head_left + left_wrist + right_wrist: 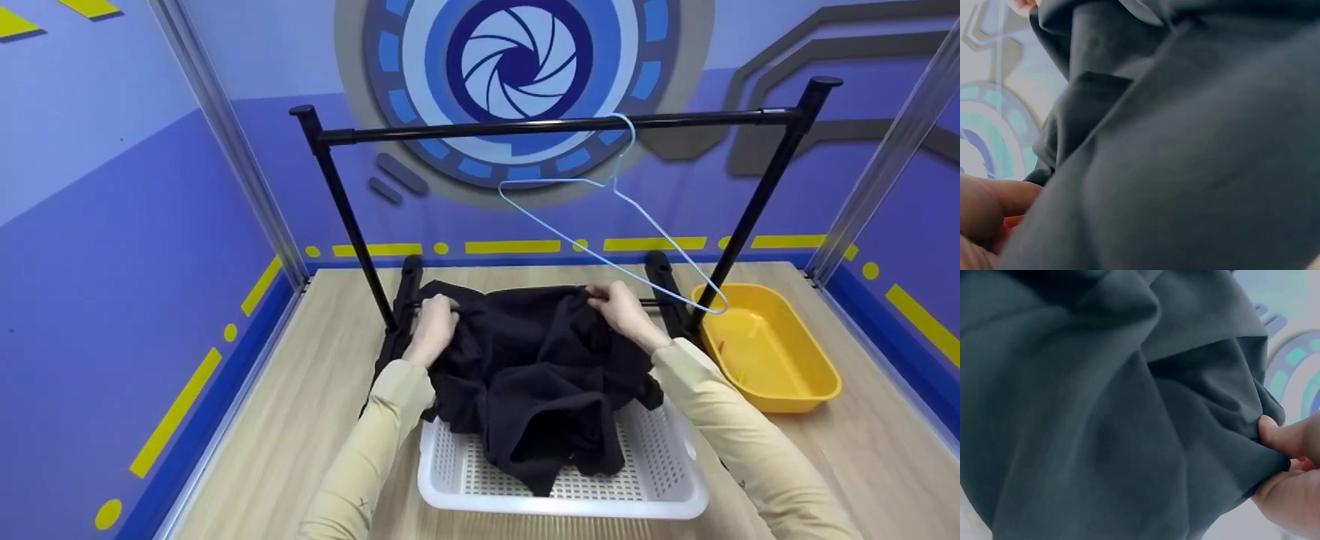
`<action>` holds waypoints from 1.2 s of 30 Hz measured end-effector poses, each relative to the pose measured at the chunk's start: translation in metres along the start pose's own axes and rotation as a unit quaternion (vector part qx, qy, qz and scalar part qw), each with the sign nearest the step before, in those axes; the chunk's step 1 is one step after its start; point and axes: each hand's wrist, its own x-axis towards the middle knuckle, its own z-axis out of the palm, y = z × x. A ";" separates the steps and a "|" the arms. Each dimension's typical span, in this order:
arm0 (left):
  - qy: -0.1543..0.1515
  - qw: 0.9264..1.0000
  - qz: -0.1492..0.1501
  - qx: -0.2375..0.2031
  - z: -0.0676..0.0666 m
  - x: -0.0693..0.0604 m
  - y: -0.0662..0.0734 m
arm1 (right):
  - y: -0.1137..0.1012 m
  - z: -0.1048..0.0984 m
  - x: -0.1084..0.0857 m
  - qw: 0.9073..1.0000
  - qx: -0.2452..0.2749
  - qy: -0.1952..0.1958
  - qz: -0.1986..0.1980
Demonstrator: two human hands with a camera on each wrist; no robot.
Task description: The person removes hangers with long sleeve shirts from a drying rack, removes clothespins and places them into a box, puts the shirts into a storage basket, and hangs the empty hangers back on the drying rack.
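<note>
A black garment [525, 352] hangs in folds between both hands, its lower part drooping into a white plastic basket [562, 506]. What kind of garment it is cannot be made out. The left hand [435, 330] grips its upper left edge. At the upper right, the right hand [624, 311] pinches the cloth; in the right wrist view, thumb and finger [1292, 439] nip a fold. Dark cloth [1185, 157] fills most of the left wrist view, with the left fingers [1010, 197] at its edge. A light blue hanger [559, 217] hangs on the rack bar behind, apart from the hands.
A black clothes rack [465, 130] stands at the back, its feet on the wooden tabletop [300, 420]. On the right sits a yellow tub [772, 349] with small bits inside, close to the rack's right foot. Blue-purple panels [135, 187] enclose the table.
</note>
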 end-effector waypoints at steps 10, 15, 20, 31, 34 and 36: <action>0.026 0.986 0.115 -0.122 -0.016 -0.015 0.046 | -0.040 -0.003 -0.025 0.987 0.053 0.078 -0.129; 0.063 0.964 0.217 -0.138 -0.022 -0.023 0.063 | -0.049 -0.010 -0.035 0.964 0.063 0.133 -0.223; 0.067 0.941 0.309 -0.122 -0.022 -0.025 0.065 | -0.046 -0.015 -0.041 0.936 0.082 0.131 -0.315; -0.147 0.887 0.435 -0.049 -0.015 -0.042 0.052 | -0.017 -0.018 -0.061 0.913 0.154 -0.115 -0.361; -0.202 0.871 0.448 -0.016 -0.011 -0.049 0.051 | -0.012 -0.016 -0.066 0.902 0.135 -0.179 -0.370; -0.230 0.861 0.454 0.009 -0.007 -0.054 0.051 | -0.011 -0.014 -0.068 0.895 0.109 -0.217 -0.375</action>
